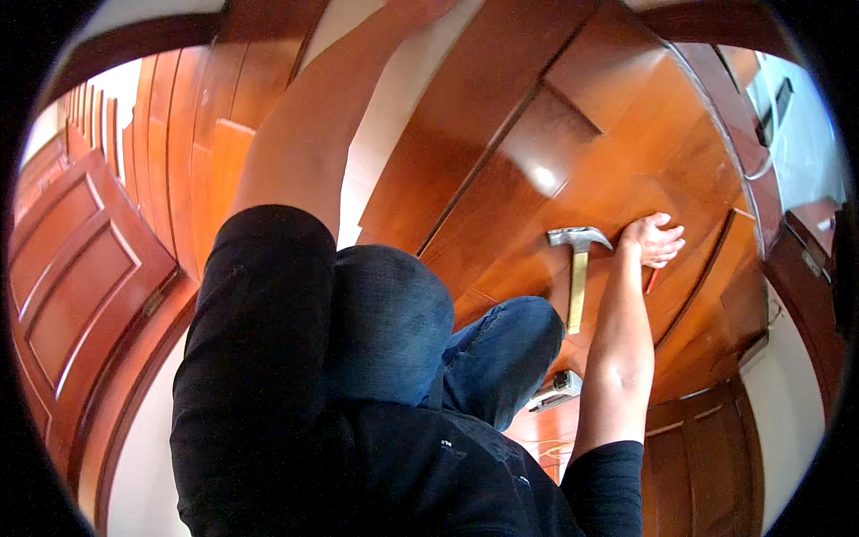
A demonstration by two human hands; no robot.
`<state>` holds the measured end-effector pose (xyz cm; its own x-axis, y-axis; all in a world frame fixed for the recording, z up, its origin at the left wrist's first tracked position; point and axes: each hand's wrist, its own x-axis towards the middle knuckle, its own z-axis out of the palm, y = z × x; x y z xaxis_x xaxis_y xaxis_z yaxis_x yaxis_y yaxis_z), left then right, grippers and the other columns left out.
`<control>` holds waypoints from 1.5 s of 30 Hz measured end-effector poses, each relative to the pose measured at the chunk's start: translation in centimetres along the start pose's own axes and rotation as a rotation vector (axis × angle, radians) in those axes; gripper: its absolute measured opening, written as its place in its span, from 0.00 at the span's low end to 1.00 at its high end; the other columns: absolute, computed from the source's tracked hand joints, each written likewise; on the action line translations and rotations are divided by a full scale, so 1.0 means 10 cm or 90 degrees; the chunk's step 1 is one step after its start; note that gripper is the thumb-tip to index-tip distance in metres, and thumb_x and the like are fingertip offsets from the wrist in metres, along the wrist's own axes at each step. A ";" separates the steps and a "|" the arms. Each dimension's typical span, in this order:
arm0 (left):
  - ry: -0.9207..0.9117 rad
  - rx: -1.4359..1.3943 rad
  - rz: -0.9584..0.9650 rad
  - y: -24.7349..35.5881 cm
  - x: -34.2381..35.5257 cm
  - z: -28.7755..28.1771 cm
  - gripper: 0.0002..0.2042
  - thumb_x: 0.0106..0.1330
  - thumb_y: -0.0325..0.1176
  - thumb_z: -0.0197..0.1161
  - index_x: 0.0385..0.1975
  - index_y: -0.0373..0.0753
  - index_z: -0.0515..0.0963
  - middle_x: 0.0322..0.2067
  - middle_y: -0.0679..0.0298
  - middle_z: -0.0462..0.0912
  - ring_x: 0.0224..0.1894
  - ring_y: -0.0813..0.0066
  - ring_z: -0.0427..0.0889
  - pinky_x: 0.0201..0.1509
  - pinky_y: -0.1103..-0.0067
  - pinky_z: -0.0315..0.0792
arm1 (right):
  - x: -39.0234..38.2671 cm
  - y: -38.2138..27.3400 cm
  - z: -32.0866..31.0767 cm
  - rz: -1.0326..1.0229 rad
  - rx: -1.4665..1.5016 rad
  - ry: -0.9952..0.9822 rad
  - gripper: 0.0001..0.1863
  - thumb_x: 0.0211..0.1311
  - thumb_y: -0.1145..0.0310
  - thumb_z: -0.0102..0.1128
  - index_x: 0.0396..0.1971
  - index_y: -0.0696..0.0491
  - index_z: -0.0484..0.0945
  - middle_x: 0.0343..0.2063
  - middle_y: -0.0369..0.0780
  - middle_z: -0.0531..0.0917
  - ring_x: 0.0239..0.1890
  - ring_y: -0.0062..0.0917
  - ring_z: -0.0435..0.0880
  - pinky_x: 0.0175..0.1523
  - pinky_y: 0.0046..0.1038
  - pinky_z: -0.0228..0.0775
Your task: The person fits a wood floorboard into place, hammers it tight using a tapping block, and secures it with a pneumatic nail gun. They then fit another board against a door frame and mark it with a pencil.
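Note:
My left arm reaches up to the top edge, where only the base of my left hand [428, 7] shows; its fingers are cut off. My right hand [653, 240] rests on the glossy wooden floor boards [626, 134], fingers stretched out and a little apart, with nothing visible in it. Just left of it lies a claw hammer [578, 277] with a metal head and a yellowish handle, the claw close to my wrist. A small red stick-like thing [651, 280] lies below the hand, its kind too small to make out.
My bent knees [389, 327] in jeans are over the floor. A grey and black tool [557, 391] lies beside my right knee. Dark gaps [483, 170] run between boards. Panelled wooden doors [80, 286] stand at left, another door [693, 465] at lower right, white wall [787, 385] beside it.

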<state>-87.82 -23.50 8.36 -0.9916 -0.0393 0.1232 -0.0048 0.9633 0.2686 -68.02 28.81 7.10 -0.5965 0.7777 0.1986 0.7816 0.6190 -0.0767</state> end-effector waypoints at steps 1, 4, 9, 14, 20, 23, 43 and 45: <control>-0.005 -0.033 0.010 -0.05 -0.03 -0.05 0.32 0.72 0.44 0.57 0.74 0.41 0.64 0.76 0.49 0.58 0.79 0.47 0.52 0.81 0.50 0.48 | -0.02 -0.03 -0.03 -0.004 0.003 -0.006 0.35 0.75 0.42 0.46 0.72 0.49 0.71 0.75 0.49 0.67 0.76 0.44 0.64 0.77 0.55 0.52; -0.144 -0.024 0.030 -0.08 -0.21 -0.09 0.37 0.68 0.50 0.62 0.77 0.46 0.61 0.77 0.49 0.56 0.80 0.46 0.50 0.81 0.47 0.44 | 0.00 -0.06 -0.02 -0.005 0.004 -0.002 0.35 0.74 0.42 0.47 0.71 0.49 0.73 0.74 0.49 0.68 0.76 0.44 0.65 0.76 0.55 0.53; -0.321 -0.197 0.218 -0.13 -1.60 -0.47 0.28 0.71 0.42 0.59 0.71 0.40 0.71 0.67 0.49 0.75 0.67 0.50 0.75 0.72 0.63 0.70 | 0.04 -0.08 -0.02 -0.011 -0.028 -0.013 0.35 0.75 0.41 0.43 0.72 0.47 0.71 0.75 0.47 0.67 0.75 0.43 0.66 0.76 0.52 0.55; -0.371 -0.345 -0.009 -0.33 -2.55 -1.02 0.28 0.73 0.41 0.61 0.71 0.37 0.69 0.66 0.47 0.74 0.66 0.51 0.76 0.72 0.62 0.71 | 0.20 0.00 -0.35 -0.034 -0.036 -0.171 0.35 0.72 0.44 0.50 0.71 0.51 0.70 0.70 0.51 0.70 0.72 0.43 0.69 0.73 0.54 0.61; -0.331 -0.375 -0.115 -0.41 -2.42 -0.99 0.31 0.71 0.42 0.65 0.71 0.34 0.69 0.66 0.46 0.76 0.66 0.53 0.78 0.71 0.65 0.73 | -1.64 -0.65 -1.09 -0.442 0.403 -0.358 0.32 0.70 0.63 0.66 0.68 0.62 0.67 0.69 0.55 0.69 0.71 0.45 0.68 0.77 0.41 0.56; -0.276 -0.521 -0.171 -0.24 -2.19 -0.61 0.29 0.71 0.41 0.64 0.68 0.31 0.73 0.63 0.45 0.80 0.63 0.51 0.81 0.70 0.65 0.73 | -2.49 -1.06 -1.20 -0.396 0.512 -0.529 0.34 0.72 0.64 0.63 0.71 0.64 0.63 0.72 0.56 0.66 0.74 0.46 0.66 0.80 0.39 0.54; -0.266 -0.541 -0.225 0.15 -1.70 -0.53 0.17 0.64 0.38 0.74 0.47 0.34 0.85 0.42 0.52 0.89 0.47 0.54 0.88 0.55 0.63 0.80 | -2.78 -2.40 -1.35 0.054 0.254 -0.417 0.38 0.62 0.57 0.69 0.66 0.64 0.68 0.67 0.60 0.70 0.66 0.51 0.72 0.70 0.46 0.67; -0.308 -0.582 -0.198 0.09 -1.63 -0.80 0.20 0.63 0.39 0.75 0.50 0.34 0.84 0.46 0.51 0.89 0.51 0.56 0.88 0.56 0.64 0.79 | -2.69 -2.27 -1.42 0.010 0.317 -0.402 0.36 0.63 0.59 0.70 0.65 0.64 0.67 0.67 0.59 0.69 0.64 0.52 0.73 0.70 0.45 0.67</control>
<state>-70.60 -24.16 14.19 -0.9101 0.0542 -0.4108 -0.3664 0.3577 0.8589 -67.11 -7.72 17.40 -0.6934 0.6093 -0.3846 0.7062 0.4686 -0.5308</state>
